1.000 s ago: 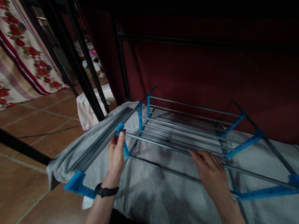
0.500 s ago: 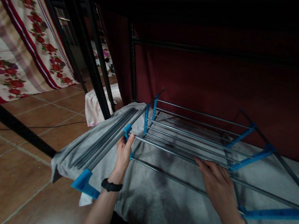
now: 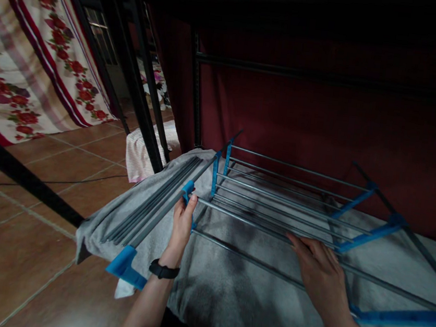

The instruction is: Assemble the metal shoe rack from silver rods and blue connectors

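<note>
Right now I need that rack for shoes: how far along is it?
Done: several rods sit between the blue brackets. In hand: left hand grips a corner connector, right hand rests on a rod. Left: loose tubes lie unfitted on the grey blanket.

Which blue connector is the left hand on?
The left hand grips the blue connector at the rack's left edge. The other blue pieces, nearer and farther along that edge, are untouched.

Grey blanket (image 3: 250, 298) is covering the bed. Metal rack (image 3: 276, 201) is lying directly on it. Loose grey rods (image 3: 154, 203) are resting at nine o'clock.
</note>
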Motion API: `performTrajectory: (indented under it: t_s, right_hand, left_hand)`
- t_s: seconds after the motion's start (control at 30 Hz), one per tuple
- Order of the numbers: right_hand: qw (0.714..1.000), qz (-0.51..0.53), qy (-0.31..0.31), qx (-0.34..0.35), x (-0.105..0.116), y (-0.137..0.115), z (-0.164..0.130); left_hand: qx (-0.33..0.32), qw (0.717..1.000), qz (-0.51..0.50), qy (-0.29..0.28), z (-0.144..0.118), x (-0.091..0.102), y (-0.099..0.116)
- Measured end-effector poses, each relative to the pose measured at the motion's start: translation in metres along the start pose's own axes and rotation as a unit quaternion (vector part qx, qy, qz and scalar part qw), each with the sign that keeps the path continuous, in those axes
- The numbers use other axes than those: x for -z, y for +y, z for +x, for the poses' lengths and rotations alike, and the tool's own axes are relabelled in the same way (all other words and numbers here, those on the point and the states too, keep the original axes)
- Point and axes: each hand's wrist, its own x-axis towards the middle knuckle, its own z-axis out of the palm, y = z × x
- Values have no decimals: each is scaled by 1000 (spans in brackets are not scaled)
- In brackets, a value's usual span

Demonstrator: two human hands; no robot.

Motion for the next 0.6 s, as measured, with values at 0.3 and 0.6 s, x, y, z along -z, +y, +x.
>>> performTrajectory:
  t_s: [0.3,0.6]
  right_hand:
    - [1000,-5,-12,-3,3,-3,3]
    - [1000,3,-5,-14,6,-7,7]
  left_hand:
    - [-5,1000,-20,4,0,-1,-6]
    - [-7,1000,12,3,-2,-2,-7]
